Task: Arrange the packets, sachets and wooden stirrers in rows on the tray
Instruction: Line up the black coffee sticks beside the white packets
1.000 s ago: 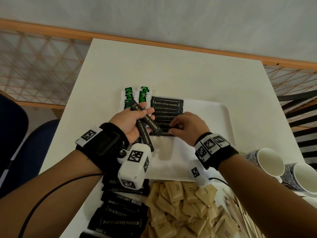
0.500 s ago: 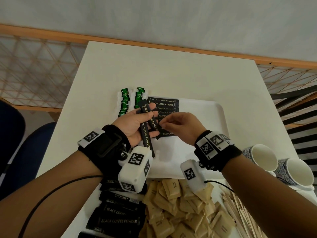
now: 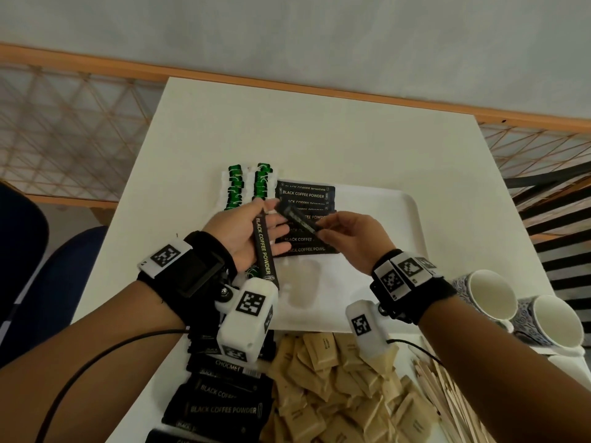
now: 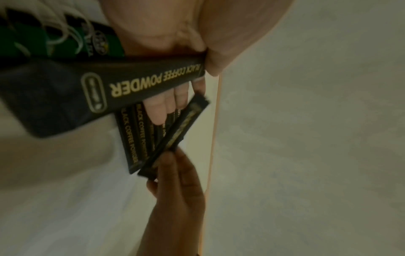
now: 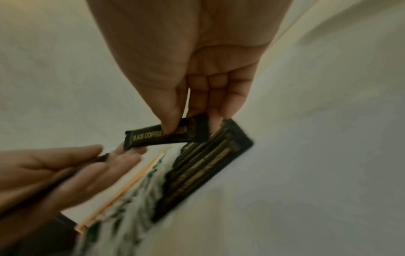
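My left hand (image 3: 271, 219) lies palm up over the white tray's (image 3: 403, 219) left part, its thumb clamping one black coffee sachet (image 3: 264, 251) (image 4: 142, 81) across the palm. Just to its right, my right hand (image 3: 323, 225) (image 5: 190, 121) pinches a second black coffee sachet (image 3: 299, 219) (image 5: 162, 136) by one end, in the air above the tray. Under both hands a row of black sachets (image 3: 305, 195) (image 5: 208, 164) lies on the tray. Two columns of green sachets (image 3: 235, 187) sit to the left of that row.
Near me on the white table (image 3: 287, 129) lie a heap of black sachets (image 3: 224, 407), a pile of brown sugar packets (image 3: 335, 388) and wooden stirrers (image 3: 447, 398). Two patterned cups (image 3: 486, 298) stand at the right. A blue chair (image 3: 64, 266) is at the left.
My right hand left the row on the tray, reached to my left hand and drew one of its two black sachets away to the right. The left hand keeps the other.
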`<state>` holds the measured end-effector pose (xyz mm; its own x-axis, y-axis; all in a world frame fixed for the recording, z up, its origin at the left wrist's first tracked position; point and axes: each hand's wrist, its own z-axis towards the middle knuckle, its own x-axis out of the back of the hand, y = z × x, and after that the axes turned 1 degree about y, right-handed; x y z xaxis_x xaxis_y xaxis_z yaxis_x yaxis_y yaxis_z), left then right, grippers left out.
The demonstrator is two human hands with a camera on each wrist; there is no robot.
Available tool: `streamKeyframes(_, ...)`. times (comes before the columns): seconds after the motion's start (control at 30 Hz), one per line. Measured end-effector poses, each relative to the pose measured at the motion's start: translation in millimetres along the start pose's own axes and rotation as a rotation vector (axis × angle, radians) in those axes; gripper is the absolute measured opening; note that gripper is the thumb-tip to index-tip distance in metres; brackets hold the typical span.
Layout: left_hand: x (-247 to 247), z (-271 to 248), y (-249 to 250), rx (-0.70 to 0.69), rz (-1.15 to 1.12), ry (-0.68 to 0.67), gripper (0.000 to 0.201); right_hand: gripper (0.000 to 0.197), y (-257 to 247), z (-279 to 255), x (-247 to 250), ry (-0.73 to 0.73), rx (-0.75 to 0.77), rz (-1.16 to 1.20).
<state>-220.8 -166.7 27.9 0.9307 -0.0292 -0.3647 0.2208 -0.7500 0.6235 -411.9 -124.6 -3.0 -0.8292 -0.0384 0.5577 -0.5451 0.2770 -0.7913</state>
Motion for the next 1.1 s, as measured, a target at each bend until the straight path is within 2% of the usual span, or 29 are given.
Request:
streamKeyframes(0.07,6,2,5,-0.032,-0.043,0.038,0.038,0.009,6,-1,10,-0.028,0.052,-0.317)
streamKeyframes(0.13,11,6,8,-0.088,-0.030,0.090,0.040,0.015,10,-3,12,-0.122,0.103,-0.552)
streamKeyframes(0.27,11,8,10,-0.147,0.115,0.233,0.031,0.021,13,-3,1,-0.206,0.195,-0.708)
streamKeyframes(0.47,7,9,8,-0.170,0.172,0.224,0.015,0.018,10,6,-8,-0.116,0.215,-0.647)
streamKeyframes(0.57,11,8,5,-0.207,0.180,0.167,0.022,0.016,9,7,-6,-0.068,0.205,-0.598)
streamKeyframes(0.67,12,6,1,-0.229,0.192,0.109,0.017,0.015,7,4,-1,0.018,0.067,-0.194)
streamKeyframes(0.73,11,6,-3,-0.235,0.202,0.104,0.016,0.027,3,2,1,0.033,-0.035,0.104)
streamKeyframes(0.8,8,6,-8,-0.246,0.235,0.104,0.019,0.034,1,-1,6,-0.013,-0.053,0.218)
streamKeyframes(0.9,3,7,-15,-0.271,0.321,0.100,0.020,0.014,3,-5,11,-0.063,-0.025,0.173)
streamKeyframes(0.97,3,7,-19,-0.296,0.426,0.085,0.021,0.015,9,-7,14,-0.099,-0.031,0.098)
streamKeyframes(1.1,5,8,-23,-0.522,0.775,0.123,0.023,0.012,19,-11,20,-0.131,-0.059,-0.128)
